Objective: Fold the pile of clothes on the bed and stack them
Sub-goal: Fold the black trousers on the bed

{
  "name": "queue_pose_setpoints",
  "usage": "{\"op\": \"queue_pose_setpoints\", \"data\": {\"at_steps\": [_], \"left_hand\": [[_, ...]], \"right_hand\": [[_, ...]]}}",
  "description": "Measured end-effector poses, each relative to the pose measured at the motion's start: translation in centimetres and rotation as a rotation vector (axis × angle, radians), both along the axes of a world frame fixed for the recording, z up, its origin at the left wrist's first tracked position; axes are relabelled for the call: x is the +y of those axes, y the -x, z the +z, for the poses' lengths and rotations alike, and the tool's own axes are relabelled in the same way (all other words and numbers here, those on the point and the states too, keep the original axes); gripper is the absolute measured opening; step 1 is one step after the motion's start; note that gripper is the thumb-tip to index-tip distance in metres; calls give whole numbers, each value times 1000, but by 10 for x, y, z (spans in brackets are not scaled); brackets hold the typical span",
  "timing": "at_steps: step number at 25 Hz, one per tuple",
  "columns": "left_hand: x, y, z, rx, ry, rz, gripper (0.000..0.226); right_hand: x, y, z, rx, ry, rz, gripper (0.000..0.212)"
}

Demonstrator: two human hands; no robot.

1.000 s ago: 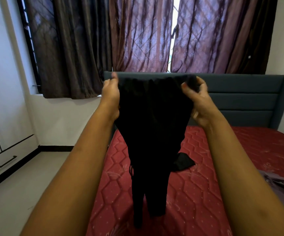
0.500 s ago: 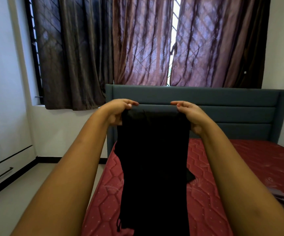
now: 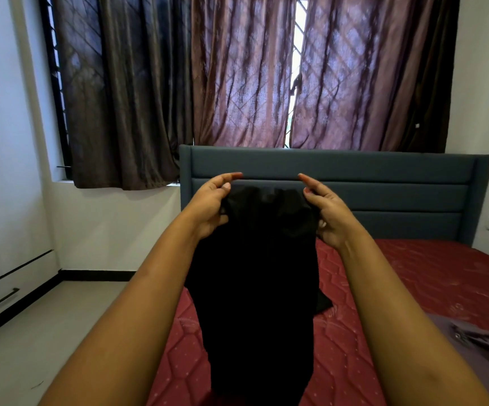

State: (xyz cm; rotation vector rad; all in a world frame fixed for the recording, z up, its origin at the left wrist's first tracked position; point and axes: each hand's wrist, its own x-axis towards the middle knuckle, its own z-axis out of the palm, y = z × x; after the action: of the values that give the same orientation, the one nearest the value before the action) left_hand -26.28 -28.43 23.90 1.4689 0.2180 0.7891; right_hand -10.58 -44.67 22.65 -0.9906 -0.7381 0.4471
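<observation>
Black garment (image 3: 255, 259), hung between left hand (image 3: 211, 206) and right hand (image 3: 329, 213), each pinching a top corner, forefinger lifted, cloth trailing below the fingers over the bed (image 3: 413, 282); risk: light pinch may slip, corner drops, fold goes crooked.

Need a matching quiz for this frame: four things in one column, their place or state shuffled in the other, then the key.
Things:
1. black garment
2. grey garment
3. headboard
4. curtains

Places or states:
A. lies on the red mattress, at the right edge of the view
B. hang in front of the window
C. held up by its top edge between the left hand and the right hand
D. stands upright behind the mattress, below the curtains

Pairs: 1-C, 2-A, 3-D, 4-B
</observation>
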Motion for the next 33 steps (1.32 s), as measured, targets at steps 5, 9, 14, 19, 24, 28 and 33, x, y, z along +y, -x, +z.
{"op": "queue_pose_setpoints", "data": {"at_steps": [5, 9, 14, 19, 24, 28, 33], "left_hand": [[-16, 9, -11, 101, -108, 5, 28], [-12, 17, -2, 129, -282, 21, 47], [-14, -3, 11, 422, -853, 462, 55], [-56, -38, 23, 594, -1157, 655, 25], [-107, -71, 55, 550, -1271, 575, 35], [-85, -77, 50, 433, -728, 146, 31], [-1, -37, -57, 568, -190, 69, 29]], "right_hand": [[-1, 11, -26, 105, -1, -5, 49], [-1, 14, -20, -68, 9, -102, 57], [3, 7, -4, -579, 336, -460, 60], [-36, -16, 13, -824, 572, -843, 33], [-76, -56, 63, -863, 550, -1105, 26], [-34, -81, 72, -989, 550, -962, 26], [104, -75, -40, -1021, 682, -498, 24]]}}
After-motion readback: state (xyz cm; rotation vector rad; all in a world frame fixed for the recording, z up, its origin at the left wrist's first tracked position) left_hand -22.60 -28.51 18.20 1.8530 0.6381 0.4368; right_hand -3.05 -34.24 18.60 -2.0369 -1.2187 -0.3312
